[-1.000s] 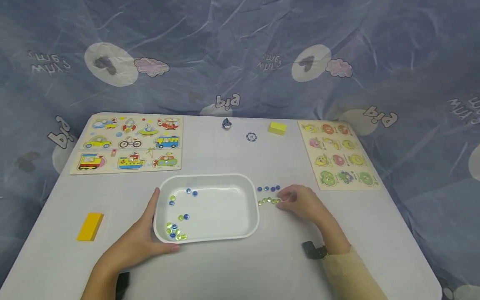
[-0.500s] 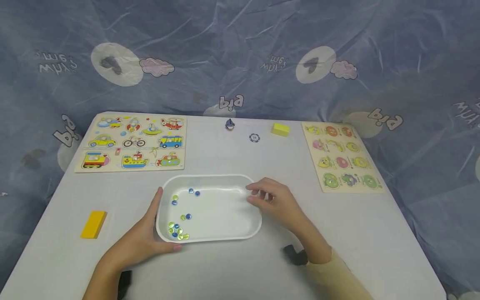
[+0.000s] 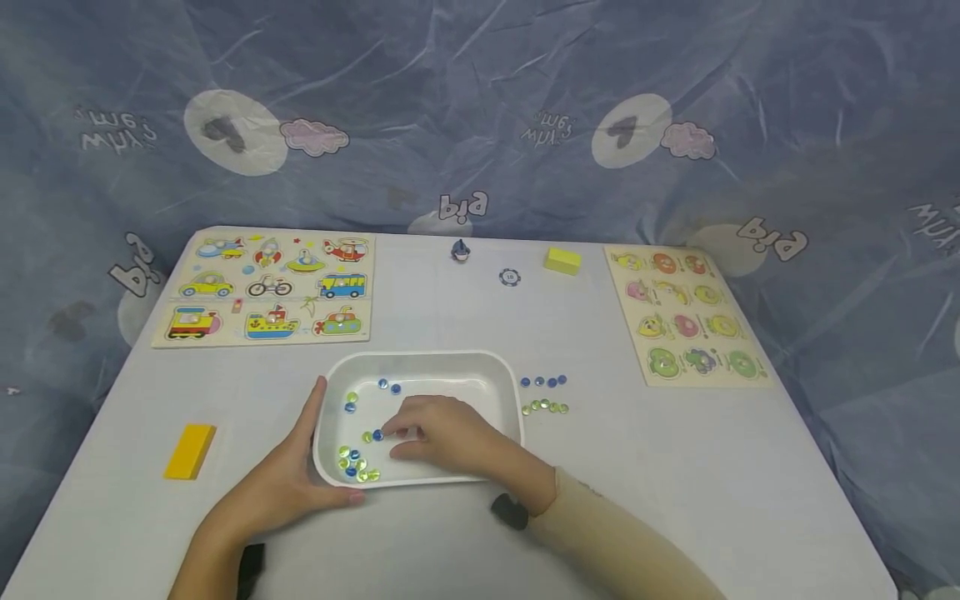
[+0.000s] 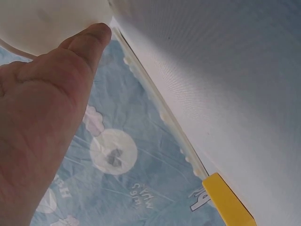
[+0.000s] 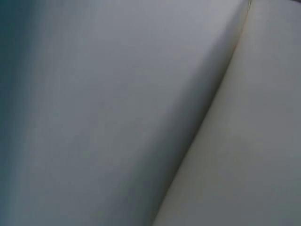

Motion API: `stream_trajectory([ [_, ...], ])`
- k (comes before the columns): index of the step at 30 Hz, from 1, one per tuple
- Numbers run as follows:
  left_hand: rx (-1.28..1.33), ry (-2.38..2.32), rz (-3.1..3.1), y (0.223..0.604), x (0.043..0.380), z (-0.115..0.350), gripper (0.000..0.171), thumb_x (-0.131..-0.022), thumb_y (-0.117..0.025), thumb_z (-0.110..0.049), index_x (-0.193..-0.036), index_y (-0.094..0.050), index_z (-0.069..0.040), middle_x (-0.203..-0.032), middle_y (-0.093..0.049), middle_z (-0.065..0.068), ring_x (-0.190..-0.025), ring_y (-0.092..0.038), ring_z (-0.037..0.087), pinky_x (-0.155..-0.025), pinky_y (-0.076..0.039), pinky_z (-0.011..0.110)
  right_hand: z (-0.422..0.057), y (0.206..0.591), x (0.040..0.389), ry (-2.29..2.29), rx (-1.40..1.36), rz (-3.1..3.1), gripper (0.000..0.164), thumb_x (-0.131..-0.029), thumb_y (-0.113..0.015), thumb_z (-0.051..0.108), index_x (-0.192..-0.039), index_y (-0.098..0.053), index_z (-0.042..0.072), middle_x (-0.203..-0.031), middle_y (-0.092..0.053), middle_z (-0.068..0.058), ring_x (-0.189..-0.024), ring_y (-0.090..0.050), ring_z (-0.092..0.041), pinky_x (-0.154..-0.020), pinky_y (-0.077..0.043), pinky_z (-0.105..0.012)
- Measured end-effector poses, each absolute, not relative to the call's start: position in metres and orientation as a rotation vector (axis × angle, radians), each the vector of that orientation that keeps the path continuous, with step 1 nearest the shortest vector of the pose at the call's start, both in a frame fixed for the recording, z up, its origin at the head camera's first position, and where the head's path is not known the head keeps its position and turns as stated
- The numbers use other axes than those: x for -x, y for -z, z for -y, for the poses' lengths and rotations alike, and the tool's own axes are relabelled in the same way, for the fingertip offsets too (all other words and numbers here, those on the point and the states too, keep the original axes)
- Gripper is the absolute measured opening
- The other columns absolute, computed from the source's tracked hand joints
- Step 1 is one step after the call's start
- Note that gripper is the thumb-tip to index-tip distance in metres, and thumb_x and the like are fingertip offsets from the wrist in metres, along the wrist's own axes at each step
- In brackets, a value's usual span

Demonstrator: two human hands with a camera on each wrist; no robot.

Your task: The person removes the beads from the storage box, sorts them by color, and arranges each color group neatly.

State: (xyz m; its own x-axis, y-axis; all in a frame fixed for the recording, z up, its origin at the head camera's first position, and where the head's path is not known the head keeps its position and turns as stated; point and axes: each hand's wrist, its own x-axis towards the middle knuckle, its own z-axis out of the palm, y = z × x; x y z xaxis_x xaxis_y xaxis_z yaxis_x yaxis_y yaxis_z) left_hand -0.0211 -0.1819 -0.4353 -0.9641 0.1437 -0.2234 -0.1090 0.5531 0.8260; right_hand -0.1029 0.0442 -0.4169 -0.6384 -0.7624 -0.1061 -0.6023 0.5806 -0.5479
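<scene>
A white tray (image 3: 450, 482) lies on the table, with several blue and yellow-green glass beads in its left part. My left hand (image 3: 273, 483) spans the tray's front left corner, fingers straight along the left wall and thumb along the front edge. In the left wrist view, that hand (image 4: 51, 99) rests against the tray wall (image 4: 42, 19). My right hand (image 3: 450, 437) is over the tray, thumb and forefinger apart, a fingertip right at a blue bead (image 3: 378, 435) beside a green bead (image 3: 367, 437). The right wrist view shows mostly pale cloth and sleeve.
Right of the tray stand a row of blue beads (image 3: 552, 382) and a row of green beads (image 3: 544, 405). Two puzzle boards, vehicles (image 3: 232, 325) and fruit (image 3: 684, 367), flank the back. Yellow blocks (image 3: 190, 452), a small figure (image 3: 461, 250) and a chip (image 3: 510, 277) lie around.
My right hand has left the green row outside the tray and moved left, over the tray's right wall, to the beads inside. The left hand has stayed at the tray.
</scene>
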Motion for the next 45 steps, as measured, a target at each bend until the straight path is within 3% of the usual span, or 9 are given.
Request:
stream_trajectory([
  [8,-0.049,-1.389,-2.531,0.436,0.020,0.183,0.141,-0.055,-0.088,-0.047,-0.147,0.018,-0.038,-0.161,0.005,0.002,-0.146,-0.011,0.035,-0.110,-0.018,0.066,-0.025,0.422,0.100,0.465,1.267,-2.453,0.028,-0.080,-0.073,0.037,-0.108,-0.072,0.032,-0.092,-0.064,0.019,-0.083,-0.056,0.004,-0.074,-0.047,-0.013],
  [24,-0.071,-1.401,-2.546,0.435,0.019,0.184,0.142,-0.054,-0.088,-0.047,-0.150,0.016,-0.032,-0.161,0.006,0.001,-0.146,-0.010,0.035,-0.110,-0.019,0.065,-0.015,0.426,0.100,0.489,1.205,-2.373,0.020,-0.077,-0.076,0.035,-0.097,-0.075,0.032,-0.082,-0.061,0.021,-0.075,-0.053,0.005,-0.069,-0.043,-0.012],
  [33,-0.062,-1.387,-2.557,0.435,0.020,0.183,0.143,-0.053,-0.089,-0.048,-0.148,0.018,-0.037,-0.161,0.005,0.002,-0.146,-0.011,0.036,-0.110,-0.019,0.066,-0.013,0.430,0.102,0.521,1.241,-2.299,0.018,-0.076,-0.077,0.030,-0.094,-0.076,0.031,-0.078,-0.061,0.022,-0.070,-0.051,0.008,-0.066,-0.042,-0.008],
  [38,-0.080,-1.403,-2.554,0.436,0.020,0.184,0.143,-0.053,-0.089,-0.047,-0.148,0.017,-0.035,-0.161,0.005,0.001,-0.146,-0.010,0.034,-0.110,-0.019,0.065,-0.012,0.432,0.104,0.519,1.253,-2.276,0.019,-0.077,-0.076,0.030,-0.096,-0.075,0.030,-0.076,-0.060,0.021,-0.068,-0.050,0.006,-0.063,-0.041,-0.008],
  [45,-0.072,-1.414,-2.533,0.436,0.020,0.184,0.141,-0.054,-0.088,-0.047,-0.148,0.017,-0.037,-0.161,0.005,-0.001,-0.146,-0.011,0.033,-0.111,-0.018,0.064,-0.017,0.424,0.103,0.568,1.227,-2.330,0.010,-0.087,-0.067,0.033,-0.095,-0.070,0.029,-0.076,-0.054,0.017,-0.068,-0.048,0.003,-0.064,-0.041,-0.010],
])
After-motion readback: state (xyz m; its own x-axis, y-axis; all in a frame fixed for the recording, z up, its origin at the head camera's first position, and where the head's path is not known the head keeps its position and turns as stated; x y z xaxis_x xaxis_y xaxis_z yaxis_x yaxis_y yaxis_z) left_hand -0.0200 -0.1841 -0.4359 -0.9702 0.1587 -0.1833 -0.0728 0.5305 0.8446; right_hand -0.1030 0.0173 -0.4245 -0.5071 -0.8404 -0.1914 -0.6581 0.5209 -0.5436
